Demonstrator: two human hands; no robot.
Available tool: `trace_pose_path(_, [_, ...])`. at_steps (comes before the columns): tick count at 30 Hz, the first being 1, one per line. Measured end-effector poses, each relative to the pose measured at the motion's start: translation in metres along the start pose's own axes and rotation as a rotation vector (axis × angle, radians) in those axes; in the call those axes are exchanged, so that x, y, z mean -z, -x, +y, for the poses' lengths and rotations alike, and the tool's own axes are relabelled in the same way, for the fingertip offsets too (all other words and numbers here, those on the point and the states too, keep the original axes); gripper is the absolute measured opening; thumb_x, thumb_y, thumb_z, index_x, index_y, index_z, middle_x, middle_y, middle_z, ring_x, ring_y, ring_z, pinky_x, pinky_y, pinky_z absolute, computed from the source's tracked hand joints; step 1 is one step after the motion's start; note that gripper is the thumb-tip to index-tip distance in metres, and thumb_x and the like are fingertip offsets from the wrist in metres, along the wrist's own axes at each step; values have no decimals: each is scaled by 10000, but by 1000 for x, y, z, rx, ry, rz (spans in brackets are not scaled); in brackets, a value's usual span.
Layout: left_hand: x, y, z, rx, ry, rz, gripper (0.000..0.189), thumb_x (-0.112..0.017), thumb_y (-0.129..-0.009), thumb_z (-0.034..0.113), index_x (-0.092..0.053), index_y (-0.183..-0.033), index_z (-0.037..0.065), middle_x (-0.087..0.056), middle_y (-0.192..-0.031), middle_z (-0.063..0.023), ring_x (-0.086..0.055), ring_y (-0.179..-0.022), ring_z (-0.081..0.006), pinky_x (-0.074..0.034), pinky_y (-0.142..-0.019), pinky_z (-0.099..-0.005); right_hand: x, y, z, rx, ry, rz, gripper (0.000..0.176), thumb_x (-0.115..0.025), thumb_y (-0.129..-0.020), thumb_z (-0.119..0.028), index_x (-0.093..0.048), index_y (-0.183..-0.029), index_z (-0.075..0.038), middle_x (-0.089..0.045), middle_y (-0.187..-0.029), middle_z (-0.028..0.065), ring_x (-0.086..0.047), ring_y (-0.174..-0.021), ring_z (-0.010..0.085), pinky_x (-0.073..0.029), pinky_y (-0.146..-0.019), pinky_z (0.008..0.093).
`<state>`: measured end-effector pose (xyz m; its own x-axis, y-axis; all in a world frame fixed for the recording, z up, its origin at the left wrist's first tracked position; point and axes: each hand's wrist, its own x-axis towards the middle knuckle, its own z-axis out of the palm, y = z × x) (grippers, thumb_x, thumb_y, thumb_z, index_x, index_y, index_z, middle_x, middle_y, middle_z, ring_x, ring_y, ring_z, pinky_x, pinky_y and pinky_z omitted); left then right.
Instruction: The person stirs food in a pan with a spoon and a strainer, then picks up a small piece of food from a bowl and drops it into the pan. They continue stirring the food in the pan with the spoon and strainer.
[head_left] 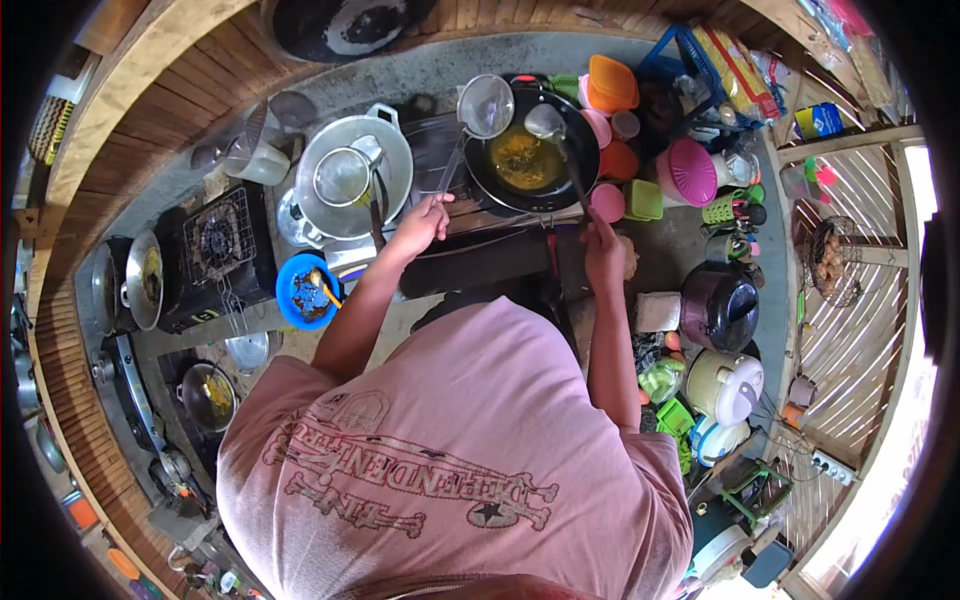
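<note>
My left hand (424, 224) is closed round the thin handle of a wire strainer (486, 107). The strainer's round mesh hangs over the left rim of a black wok (488, 182). In the wok is yellowish oil (527, 158) with browned bits in it. My right hand (601, 240), at the wok's lower right, grips the long dark handle of a ladle (545, 122). The ladle's metal head is over the far part of the oil. Left of the wok stands a big aluminium pot (399, 160), with a second strainer (342, 177) resting in it.
A blue bowl (290, 290) with dark contents and a spoon is by my left forearm. Farther left is a gas stove (215, 240). Plastic containers (612, 85) crowd the wok's right side, with a dark lidded pot (718, 305) and rice cooker (725, 388) nearer me.
</note>
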<state>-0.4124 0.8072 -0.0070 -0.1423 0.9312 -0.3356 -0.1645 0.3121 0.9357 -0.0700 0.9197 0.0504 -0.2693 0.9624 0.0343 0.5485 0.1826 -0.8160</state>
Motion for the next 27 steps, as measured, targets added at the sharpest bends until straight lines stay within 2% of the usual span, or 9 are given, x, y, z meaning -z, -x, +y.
trace_pose_path(3, [-1,2,-2,-11,23,1,335,-374,-1039,93,-476,-1340,-13,-490,-769,-14,-488,-619,-122,-452,-611,-268,-1,-4,3,43,56,49,344,-514,-992,-83,-632,-1314,-65,-652,-793,147,-649,-736,218,-512,-716,339])
trace_pose_path(12, [-7,3,-2,10,-11,-17,341,-356,-1048,112,-470,-1338,-27,-469,-754,-9,-471,-614,-118,-452,-605,-271,-18,-21,32,-124,176,86,357,-542,-944,-99,-657,-1282,-96,-705,-961,223,-678,-894,399,-521,-791,450])
trace_pose_path(15, [-8,4,-6,11,-21,-19,333,-357,-1050,108,-476,-1333,-20,-471,-755,-9,-471,-609,-111,-452,-595,-268,-30,-23,54,-149,204,91,362,-520,-938,-93,-665,-1270,-103,-712,-917,198,-694,-879,366,-523,-790,432])
trace_pose_path(17, [-9,4,-7,18,-12,7,315,-366,-1047,92,-495,-1317,-6,-480,-765,-9,-477,-603,-101,-456,-578,-263,-39,-22,64,-228,3,-15,309,-525,-996,-160,-663,-1266,-103,-670,-751,74,-650,-704,176,-500,-653,348])
trace_pose_path(19, [-10,5,-7,19,-4,-4,317,-370,-1052,97,-492,-1322,-14,-478,-755,-8,-476,-600,-100,-457,-576,-262,-36,-16,44,-230,-151,-23,322,-520,-986,-127,-653,-1270,-52,-678,-750,73,-646,-691,166,-504,-637,307])
trace_pose_path(21, [-9,5,-9,11,2,11,316,-369,-1060,108,-490,-1323,-19,-473,-740,-6,-475,-598,-100,-457,-575,-263,-26,-10,17,-519,-566,-212,295,-501,-1028,-147,-662,-1250,-39,-641,-723,14,-549,-602,73,-416,-521,233])
trace_pose_path(22, [-9,6,-8,-3,13,12,316,-363,-1078,143,-491,-1317,-20,-469,-729,-3,-474,-597,-99,-454,-577,-260,-23,-7,4,-535,-622,-202,288,-476,-1047,-137,-665,-1243,-44,-614,-708,-9,-479,-549,40,-323,-462,199])
trace_pose_path(26, [-8,7,-3,14,24,30,336,-340,-1101,208,-483,-1309,-13,-463,-728,5,-473,-602,-98,-449,-592,-254,-17,-3,8,-481,-548,-123,297,-491,-1040,-148,-658,-1256,-32,-636,-730,12,-550,-600,76,-411,-520,236])
trace_pose_path(27, [-6,5,-3,14,23,24,336,-340,-1101,208,-483,-1309,-13,-463,-728,5,-473,-602,-98,-449,-592,-254,-17,-6,12,-379,-388,-78,304,-504,-1034,-160,-654,-1268,-37,-651,-744,33,-586,-643,95,-452,-575,265])
